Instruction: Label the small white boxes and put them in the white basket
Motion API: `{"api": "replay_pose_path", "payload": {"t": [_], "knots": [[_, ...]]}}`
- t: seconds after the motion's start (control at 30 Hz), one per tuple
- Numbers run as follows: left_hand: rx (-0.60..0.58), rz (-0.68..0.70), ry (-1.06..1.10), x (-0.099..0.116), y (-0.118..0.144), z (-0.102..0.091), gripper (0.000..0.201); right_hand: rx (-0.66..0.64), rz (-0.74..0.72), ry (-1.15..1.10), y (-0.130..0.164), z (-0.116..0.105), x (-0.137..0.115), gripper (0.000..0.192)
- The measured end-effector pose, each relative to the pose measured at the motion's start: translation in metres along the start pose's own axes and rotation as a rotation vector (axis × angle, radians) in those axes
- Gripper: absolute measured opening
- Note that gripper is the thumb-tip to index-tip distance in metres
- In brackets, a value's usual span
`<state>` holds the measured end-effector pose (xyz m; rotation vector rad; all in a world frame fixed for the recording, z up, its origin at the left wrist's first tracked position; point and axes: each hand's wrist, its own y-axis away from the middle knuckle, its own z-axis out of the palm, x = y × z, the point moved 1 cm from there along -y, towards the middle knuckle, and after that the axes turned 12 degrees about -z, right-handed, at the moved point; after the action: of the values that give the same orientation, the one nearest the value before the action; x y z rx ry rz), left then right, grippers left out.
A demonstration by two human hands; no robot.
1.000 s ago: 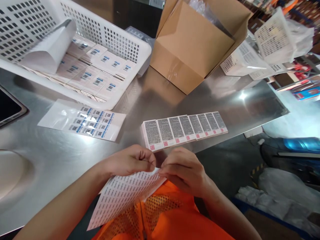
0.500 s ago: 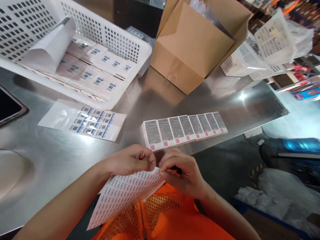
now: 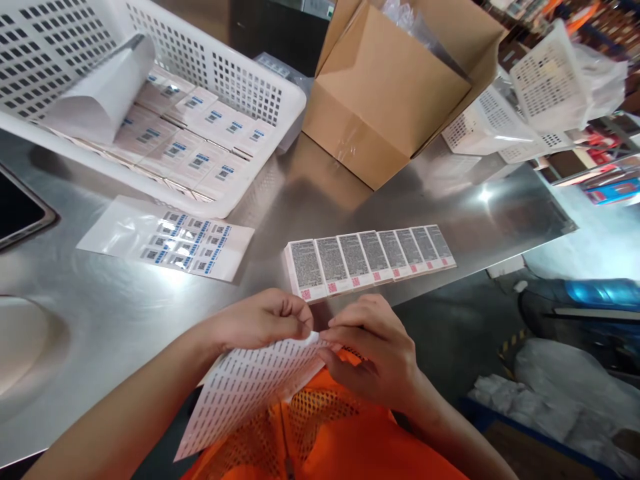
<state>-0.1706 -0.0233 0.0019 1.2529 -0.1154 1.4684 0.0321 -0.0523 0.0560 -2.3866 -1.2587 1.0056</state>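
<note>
Peeling is the step: at lower centre our left hand pinches the label sheet, right hand fingers nip its corner. Next, we judge, needs a clean lift toward the boxes.

a white label sheet printed with rows of small dark text slopes down over the counter edge. its top corner is pinched between both hands.
</note>
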Motion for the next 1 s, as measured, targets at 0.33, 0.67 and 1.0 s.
{"api": "replay_pose_path", "payload": {"t": [0.33,0.67,1.0], "knots": [[0.003,0.023,-0.012,-0.001,-0.001,0.000,0.011,-0.066,-0.066,0.048,0.003,0.003,-0.003,0.016],[0.031,-0.022,-0.046,0.003,0.002,0.001,0.015,-0.166,-0.130,0.149,-0.003,-0.010,-0.014,0.014],[-0.004,0.012,-0.027,0.000,-0.001,0.002,0.012,-0.090,0.068,-0.104,0.001,-0.004,-0.005,0.010]]}}
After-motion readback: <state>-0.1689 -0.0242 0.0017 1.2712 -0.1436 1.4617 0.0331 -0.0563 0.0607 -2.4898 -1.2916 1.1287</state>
